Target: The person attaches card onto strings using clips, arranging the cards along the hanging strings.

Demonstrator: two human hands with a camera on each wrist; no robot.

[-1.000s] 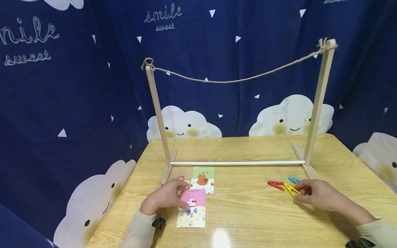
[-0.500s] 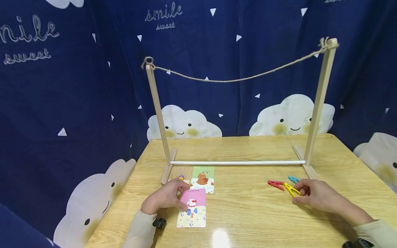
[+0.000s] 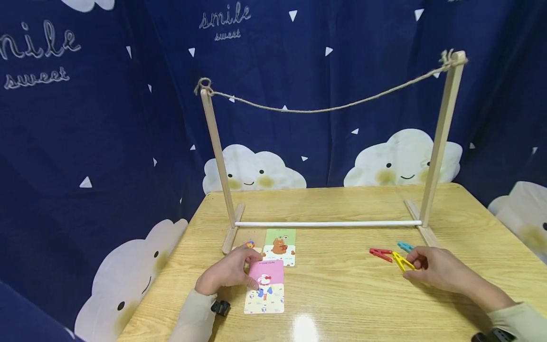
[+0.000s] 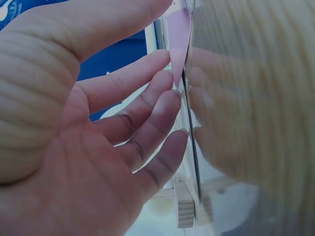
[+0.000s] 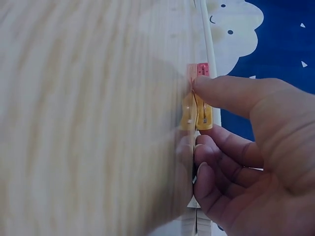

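My left hand (image 3: 228, 271) rests by a pink and yellow card (image 3: 269, 297) printed with a rabbit. Its thumb touches the card's left side, and the other fingers reach the upper left corner, loosely bent. Behind it lie a green card (image 3: 279, 246) with a bear and an orange-tan card (image 3: 249, 236), partly hidden by my fingers. On the right, my right hand (image 3: 440, 271) pinches a yellow clothespin (image 3: 400, 261) between thumb and index finger, low at the tabletop. A red clothespin (image 3: 380, 254) and a blue clothespin (image 3: 405, 246) lie beside it.
A wooden frame stands on the table (image 3: 333, 285), with a left post (image 3: 218, 152), a taller-looking right post (image 3: 442, 137) and a white crossbar (image 3: 326, 223). Sagging twine (image 3: 314, 112) joins the post tops. A dark blue curtain (image 3: 325, 61) hangs behind.
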